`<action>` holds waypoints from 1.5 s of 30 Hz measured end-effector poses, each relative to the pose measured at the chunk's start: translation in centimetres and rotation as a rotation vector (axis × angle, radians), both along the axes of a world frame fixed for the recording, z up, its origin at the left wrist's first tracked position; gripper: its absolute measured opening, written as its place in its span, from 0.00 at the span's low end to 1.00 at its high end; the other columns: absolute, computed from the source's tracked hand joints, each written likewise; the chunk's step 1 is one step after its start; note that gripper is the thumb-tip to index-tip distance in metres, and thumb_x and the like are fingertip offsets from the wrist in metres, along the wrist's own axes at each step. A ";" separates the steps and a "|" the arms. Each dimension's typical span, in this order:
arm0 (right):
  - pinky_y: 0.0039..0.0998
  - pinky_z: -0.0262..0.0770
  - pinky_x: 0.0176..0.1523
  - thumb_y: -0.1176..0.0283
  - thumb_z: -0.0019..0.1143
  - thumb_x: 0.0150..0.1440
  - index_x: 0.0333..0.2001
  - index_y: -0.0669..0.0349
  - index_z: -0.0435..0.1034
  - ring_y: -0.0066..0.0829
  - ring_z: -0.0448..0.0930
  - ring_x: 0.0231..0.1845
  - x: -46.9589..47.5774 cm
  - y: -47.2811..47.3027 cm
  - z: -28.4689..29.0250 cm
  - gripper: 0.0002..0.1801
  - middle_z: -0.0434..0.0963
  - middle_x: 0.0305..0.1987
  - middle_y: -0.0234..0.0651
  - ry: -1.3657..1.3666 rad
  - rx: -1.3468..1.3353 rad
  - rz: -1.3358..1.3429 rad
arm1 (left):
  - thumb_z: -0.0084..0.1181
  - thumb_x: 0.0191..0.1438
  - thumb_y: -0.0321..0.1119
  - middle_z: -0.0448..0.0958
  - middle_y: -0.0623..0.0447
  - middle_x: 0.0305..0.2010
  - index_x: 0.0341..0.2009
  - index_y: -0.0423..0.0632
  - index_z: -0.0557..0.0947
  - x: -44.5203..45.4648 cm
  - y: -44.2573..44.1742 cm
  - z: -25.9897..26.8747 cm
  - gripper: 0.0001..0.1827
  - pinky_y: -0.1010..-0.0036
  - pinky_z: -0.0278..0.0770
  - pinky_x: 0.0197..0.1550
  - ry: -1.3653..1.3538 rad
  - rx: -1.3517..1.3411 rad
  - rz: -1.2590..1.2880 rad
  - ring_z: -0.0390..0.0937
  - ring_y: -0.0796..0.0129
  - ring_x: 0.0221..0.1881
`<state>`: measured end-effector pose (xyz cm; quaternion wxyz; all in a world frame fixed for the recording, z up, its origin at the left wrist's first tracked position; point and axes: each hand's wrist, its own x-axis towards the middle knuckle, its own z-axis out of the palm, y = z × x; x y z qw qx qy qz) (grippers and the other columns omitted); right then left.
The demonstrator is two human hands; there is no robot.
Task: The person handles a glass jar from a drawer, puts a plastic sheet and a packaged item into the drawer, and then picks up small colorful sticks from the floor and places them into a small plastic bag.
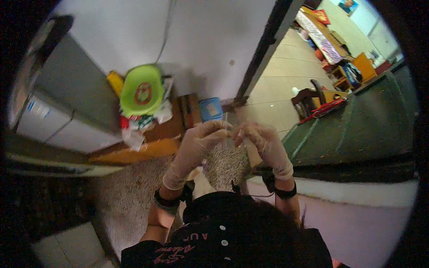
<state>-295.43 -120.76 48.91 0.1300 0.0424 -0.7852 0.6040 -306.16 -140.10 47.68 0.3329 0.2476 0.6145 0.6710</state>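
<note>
Both my hands wear thin pale gloves and are raised close together before my chest. My left hand [202, 144] and my right hand [263, 142] have their fingers bent towards each other. Between the fingertips there seems to be a thin, clear, plastic-like thing [226, 125], blurred and hard to make out. Below the hands, a speckled grey surface [226, 165] shows; whether it is floor or something nearer, I cannot tell. Dark bands sit on both wrists.
A green plastic basin [142, 90] stands on cluttered brown furniture [157, 129] at the left, beside a grey and white cabinet or appliance [80, 130]. A blue box [211, 109] lies by the wall. At the right is a dark green surface [368, 124] with a red object [323, 109], near a doorway.
</note>
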 end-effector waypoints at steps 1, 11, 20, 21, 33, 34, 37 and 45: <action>0.31 0.73 0.49 0.56 0.47 0.70 0.30 0.66 0.74 0.31 0.79 0.39 -1.5 1.6 0.0 0.25 0.78 0.34 0.38 0.045 0.055 -0.029 | 0.57 0.62 0.34 0.82 0.55 0.41 0.45 0.39 0.84 -2.1 2.8 -0.3 0.12 0.78 0.73 0.49 -0.046 0.002 -0.053 0.76 0.75 0.44; 0.31 0.73 0.53 0.49 0.45 0.67 0.56 0.66 0.72 0.31 0.81 0.44 -3.8 17.5 -0.4 0.30 0.81 0.47 0.39 -0.226 -0.367 -0.658 | 0.60 0.61 0.35 0.81 0.54 0.29 0.36 0.35 0.86 -11.4 25.7 -2.4 0.13 0.79 0.73 0.39 -0.061 -0.035 -0.287 0.76 0.76 0.32; 0.16 0.70 0.31 0.70 0.59 0.63 0.53 0.66 0.77 0.14 0.78 0.27 -4.2 41.4 -0.8 0.16 0.82 0.33 0.30 -0.188 -0.398 -0.951 | 0.53 0.67 0.37 0.82 0.52 0.31 0.39 0.35 0.86 -12.5 50.3 -2.7 0.16 0.78 0.74 0.42 -0.123 -0.053 -0.483 0.77 0.74 0.33; 0.16 0.70 0.31 0.70 0.59 0.64 0.52 0.66 0.78 0.14 0.78 0.27 -3.7 43.5 -1.0 0.16 0.82 0.33 0.30 -0.192 -0.422 -0.933 | 0.54 0.66 0.37 0.82 0.52 0.32 0.40 0.36 0.86 -12.3 52.2 -2.8 0.16 0.78 0.74 0.41 -0.119 -0.039 -0.491 0.77 0.74 0.33; 0.14 0.65 0.30 0.69 0.60 0.64 0.44 0.64 0.82 0.09 0.70 0.25 -11.5 71.1 -4.5 0.11 0.77 0.28 0.22 -0.200 -0.507 -0.787 | 0.59 0.63 0.33 0.81 0.57 0.29 0.34 0.43 0.84 -18.1 76.2 -4.0 0.08 0.80 0.72 0.40 -0.002 -0.116 -0.393 0.75 0.77 0.32; 0.14 0.65 0.31 0.68 0.60 0.64 0.46 0.64 0.81 0.10 0.70 0.26 -12.5 73.2 -5.1 0.12 0.77 0.28 0.22 -0.250 -0.490 -0.802 | 0.59 0.63 0.33 0.81 0.56 0.29 0.34 0.43 0.84 -19.0 78.1 -4.7 0.08 0.79 0.72 0.41 -0.037 -0.106 -0.368 0.75 0.77 0.32; 0.16 0.67 0.35 0.66 0.61 0.64 0.51 0.64 0.78 0.12 0.73 0.30 -16.7 80.7 -6.5 0.16 0.77 0.32 0.24 -0.254 -0.418 -0.806 | 0.60 0.61 0.32 0.81 0.55 0.30 0.34 0.37 0.84 -23.1 84.7 -5.9 0.10 0.78 0.74 0.44 -0.047 -0.040 -0.343 0.77 0.75 0.35; 0.21 0.76 0.42 0.69 0.71 0.53 0.45 0.65 0.79 0.20 0.82 0.40 -27.7 95.8 -2.2 0.17 0.84 0.41 0.38 -0.195 0.187 -0.986 | 0.61 0.62 0.31 0.80 0.55 0.31 0.35 0.38 0.83 -33.6 102.4 -5.1 0.09 0.79 0.74 0.43 -0.015 -0.025 -0.205 0.76 0.75 0.35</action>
